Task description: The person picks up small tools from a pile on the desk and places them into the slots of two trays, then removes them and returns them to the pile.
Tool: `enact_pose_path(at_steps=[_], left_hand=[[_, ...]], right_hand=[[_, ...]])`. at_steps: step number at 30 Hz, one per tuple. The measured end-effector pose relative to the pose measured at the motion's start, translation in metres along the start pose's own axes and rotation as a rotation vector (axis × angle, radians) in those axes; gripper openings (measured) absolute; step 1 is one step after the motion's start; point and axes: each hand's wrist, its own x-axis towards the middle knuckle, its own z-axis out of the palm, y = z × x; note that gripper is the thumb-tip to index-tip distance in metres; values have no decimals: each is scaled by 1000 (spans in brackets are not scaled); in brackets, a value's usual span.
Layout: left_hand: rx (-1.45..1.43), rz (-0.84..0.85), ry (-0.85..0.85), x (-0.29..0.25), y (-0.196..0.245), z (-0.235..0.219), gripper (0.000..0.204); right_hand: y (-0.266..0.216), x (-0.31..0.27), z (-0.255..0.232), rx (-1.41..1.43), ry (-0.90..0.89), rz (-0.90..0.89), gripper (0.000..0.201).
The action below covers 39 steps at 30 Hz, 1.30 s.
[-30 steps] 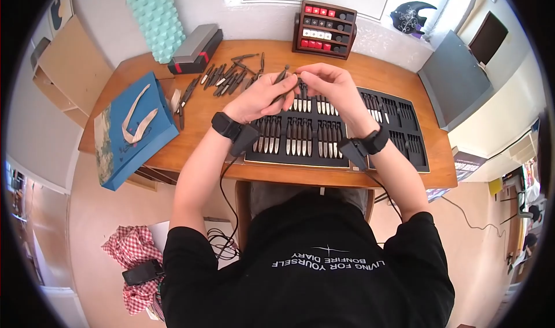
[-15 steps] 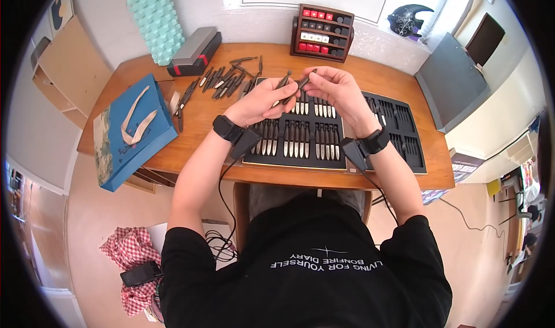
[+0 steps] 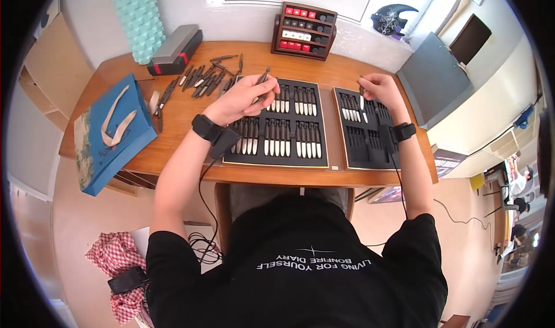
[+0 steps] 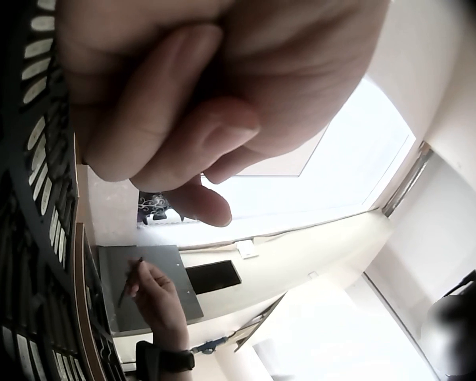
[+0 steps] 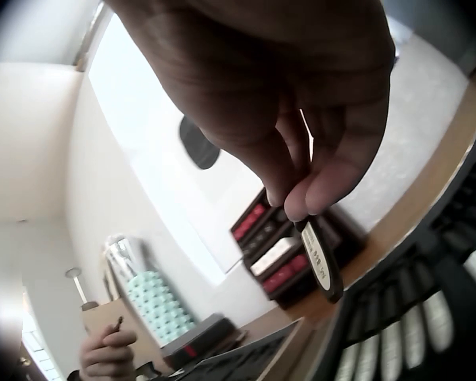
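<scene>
Shifted since the earlier frame: the right hand [image 3: 377, 91], from beside the left hand out over the black, gold-edged right tray [image 3: 361, 164]. Between right thumb and fingertips, closed to a narrow pinch, I hold one slim, dark piece with a pale oval label [image 5: 321, 258] by its upper end, label hanging down. It lies above the far part of that tray (whether its tip touches, I cannot tell). With the left hand [image 3: 248, 96] I keep curled fingers round a slim dark stick-like piece [image 3: 264, 75], over the far-left corner of the black, gold-edged left tray [image 3: 272, 162]; how many pieces are inside that fist is hidden. Further dark, partly pale-labelled loose pieces [image 3: 202, 79] lie far left on the brown wooden desk [image 3: 352, 62]. Likely faults: because my pinch takes only one end, a sideways knock could swing the piece askew; lowering it tilted could catch its seated neighbours; and loosening the left fingers could drop what they hold onto the filled rows.
</scene>
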Motion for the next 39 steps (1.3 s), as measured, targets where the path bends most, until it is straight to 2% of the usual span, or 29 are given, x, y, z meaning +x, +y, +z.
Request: enact_pose_path(at_steps=[2,3,6,10,14,16,17,19,20,22,23,25,26,27,28,29,30,31,33,35,37,39], left_hand=[[32,-11,-10,1,-1,-1,28],[31,-8,-17,2,-2,-1,28],[75,-27,-14,1,-3,0,27],[54,-34,6,0,-1,3,27],[31,-48,9,0,-1,2,27],[28,-44,10,0,-1,2,27],[32,-45,8,0,-1,2,27],[38,-46,7,1,-2,1,27],[35,-40,4,1,-2,0,27],[34,-42,-3,2,-5,-2,27],[-9,-35,-27,3,-5,-5,25],[-49,-32,-53,3,-7,-8,23],[-111,-15,-65,2,-7,-8,20],[-169,8,-77,2,-6,-11,18],[-195,17,-138,2,-4,-14,19],[-188,27,-136,2,-4,-15,19],[-173,12,-123,2,-5,-16,20],[-159,-4,-109,2,-4,-14,22],[-122,-7,-103,3,-6,-13,23],[-71,9,-109,1,-6,-10,24],[-50,20,-56,0,-3,-6,25],[12,51,-127,-1,-2,-5,25]], right_hand=[[29,1,-22,-44,16,138,23],[44,2,-26,-47,22,139,23],[59,-7,-25,-78,9,281,20],[67,-7,-19,-31,-73,228,21],[65,-11,-13,-135,-38,216,22],[59,-19,-10,-312,12,156,16],[58,-24,-8,-313,12,154,16],[56,-31,-5,-624,121,-144,14],[55,-31,-2,-623,121,-142,14],[54,-34,3,-1011,79,-378,15],[52,-34,2,-1008,80,-375,15],[45,-29,-3,-1049,-74,-278,16],[46,-21,-9,-986,-141,-163,21],[44,-19,-13,-987,-134,-170,21],[42,-15,-17,-863,-191,-113,20],[39,-12,-21,-739,-248,-58,19],[39,-8,-25,-719,-272,-28,28],[45,-6,-29,-723,-268,-37,28],[57,1,-32,-659,-209,-76,27],[29,-12,-15,-814,-25,-117,24],[21,-14,13,-489,104,-167,19],[1,-19,45,-70,-38,-251,18]])
